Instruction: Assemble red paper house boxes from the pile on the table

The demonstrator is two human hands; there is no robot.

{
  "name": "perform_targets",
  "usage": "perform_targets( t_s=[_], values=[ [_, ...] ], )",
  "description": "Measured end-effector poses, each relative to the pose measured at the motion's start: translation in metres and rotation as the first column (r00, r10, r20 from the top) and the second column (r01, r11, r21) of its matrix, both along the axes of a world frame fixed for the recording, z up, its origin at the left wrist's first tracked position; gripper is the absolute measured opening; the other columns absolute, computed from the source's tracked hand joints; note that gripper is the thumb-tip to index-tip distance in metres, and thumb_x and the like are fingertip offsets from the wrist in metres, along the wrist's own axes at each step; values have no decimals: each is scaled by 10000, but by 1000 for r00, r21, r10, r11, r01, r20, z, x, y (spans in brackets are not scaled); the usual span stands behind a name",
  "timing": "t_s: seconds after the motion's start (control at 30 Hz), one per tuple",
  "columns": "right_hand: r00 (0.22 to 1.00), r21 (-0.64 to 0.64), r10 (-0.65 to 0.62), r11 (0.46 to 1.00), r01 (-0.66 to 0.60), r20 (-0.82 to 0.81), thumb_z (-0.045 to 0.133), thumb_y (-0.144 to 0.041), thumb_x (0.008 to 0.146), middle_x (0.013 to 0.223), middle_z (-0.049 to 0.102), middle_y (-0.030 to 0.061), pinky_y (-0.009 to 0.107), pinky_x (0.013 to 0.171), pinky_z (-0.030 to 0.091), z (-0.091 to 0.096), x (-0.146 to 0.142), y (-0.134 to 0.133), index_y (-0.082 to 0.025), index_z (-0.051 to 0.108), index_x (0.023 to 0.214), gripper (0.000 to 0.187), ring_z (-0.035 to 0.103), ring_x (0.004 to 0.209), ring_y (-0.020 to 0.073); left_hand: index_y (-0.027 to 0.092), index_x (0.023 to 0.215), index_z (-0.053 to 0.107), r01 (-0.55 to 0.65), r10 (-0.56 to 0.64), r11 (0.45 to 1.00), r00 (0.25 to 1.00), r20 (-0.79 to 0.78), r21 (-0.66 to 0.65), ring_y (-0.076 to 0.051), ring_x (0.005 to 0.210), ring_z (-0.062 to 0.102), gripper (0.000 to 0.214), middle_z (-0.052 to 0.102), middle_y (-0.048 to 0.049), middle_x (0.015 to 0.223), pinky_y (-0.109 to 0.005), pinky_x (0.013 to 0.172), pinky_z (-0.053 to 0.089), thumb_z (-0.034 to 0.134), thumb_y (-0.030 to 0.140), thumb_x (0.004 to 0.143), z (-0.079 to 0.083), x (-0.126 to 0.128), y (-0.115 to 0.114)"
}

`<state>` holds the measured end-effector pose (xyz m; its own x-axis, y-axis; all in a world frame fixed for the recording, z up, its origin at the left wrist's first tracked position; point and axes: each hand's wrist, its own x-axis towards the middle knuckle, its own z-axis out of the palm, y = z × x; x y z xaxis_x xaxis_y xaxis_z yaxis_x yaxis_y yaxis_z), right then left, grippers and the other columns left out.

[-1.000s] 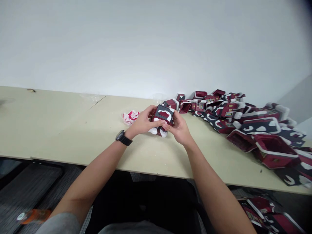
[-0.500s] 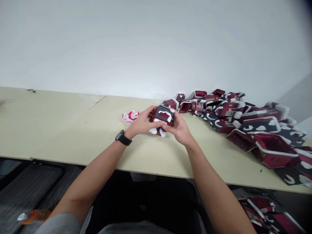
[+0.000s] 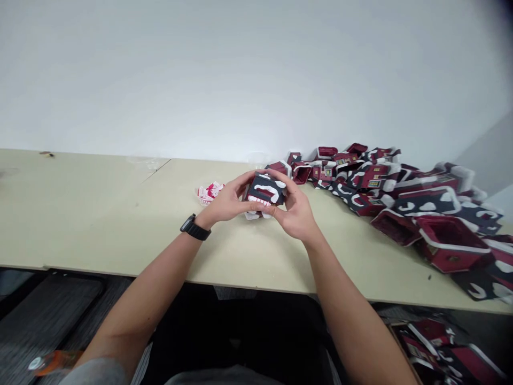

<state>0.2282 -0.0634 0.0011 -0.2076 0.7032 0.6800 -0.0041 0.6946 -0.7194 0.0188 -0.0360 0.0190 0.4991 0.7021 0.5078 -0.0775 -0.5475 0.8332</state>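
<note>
The left hand (image 3: 229, 204) and the right hand (image 3: 297, 214) close in from either side on a small house-shaped piece (image 3: 267, 188), fingers curled round its far side and thumbs meeting at its near edge, so that it is gripped between them over the middle of the table (image 3: 100, 214). Its dark grey top carries raised white patches around a maroon opening, and a red-and-white striped strip shows just above the thumbs. White-edged parts show just below the thumbs; whether they belong to the held piece or to another beneath it, I cannot tell. A black watch (image 3: 195, 227) sits on the left wrist. Just beside the left hand lies a red-and-white bundle (image 3: 209, 192), its edges somewhat blurred. Beyond the right hand, a heap of similar maroon and dark grey pieces (image 3: 372, 182) spreads along the right part of the table (some turned so that their hollow insides show), with one large open maroon piece (image 3: 452, 243) near the front of it. More such pieces (image 3: 433, 342) lie below the table edge at the lower right. At the lower left, an orange bottle (image 3: 56, 362) with a pale cap lies on its side near the grey sleeve (image 3: 100, 371), and a pale wall (image 3: 240, 69) rises behind the table.
</note>
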Motion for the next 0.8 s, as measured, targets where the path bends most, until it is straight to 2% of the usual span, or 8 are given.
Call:
perform_targets(
  t_s=[0.17, 0.27, 0.4, 0.57, 0.8],
  values=[
    [1000, -19, 1, 1000, -1, -11, 943, -517, 792, 1546, 598, 82, 512, 1226, 496, -1, 2, 1, -331, 579, 1533, 846, 554, 1455, 345, 253, 1594, 537, 27, -29, 998, 999, -39, -50, -398, 1459, 558, 954, 573, -158, 1600, -543, 1219, 483, 954, 488, 769, 7, -2, -6],
    [1000, -44, 14, 999, -14, -11, 945, -509, 792, 1528, 601, 88, 517, 1213, 506, -1, 1, 0, -330, 560, 1546, 866, 588, 1411, 341, 233, 1602, 526, 10, -12, 996, 1000, -24, -91, -392, 1438, 578, 973, 607, -167, 1562, -537, 1207, 492, 958, 475, 765, 6, -1, -7],
    [1000, -64, 12, 998, -13, -18, 939, -517, 794, 1554, 579, 92, 530, 1230, 482, 0, -1, -1, -326, 544, 1553, 876, 564, 1435, 348, 218, 1587, 536, 13, -13, 991, 1000, 2, -132, -374, 1389, 617, 947, 644, -165, 1514, -512, 1168, 523, 956, 452, 771, 4, 1, -6],
    [999, -77, 31, 996, -34, -38, 927, -530, 806, 1543, 583, 92, 517, 1180, 531, -2, -1, 0, -320, 519, 1569, 890, 628, 1345, 339, 194, 1440, 631, -19, 24, 994, 999, 47, -112, -352, 1364, 627, 808, 665, -160, 1471, -484, 1154, 531, 974, 433, 749, 2, 7, -6],
    [994, -118, 94, 988, -100, -60, 922, -579, 797, 1596, 542, 74, 521, 1223, 498, -2, 1, 1, -335, 469, 1604, 956, 589, 1403, 339, 204, 1383, 625, -88, 90, 995, 995, 36, -55, -338, 1322, 639, 765, 676, -146, 1407, -473, 1126, 539, 965, 480, 756, -2, 10, -5]
  ],
)
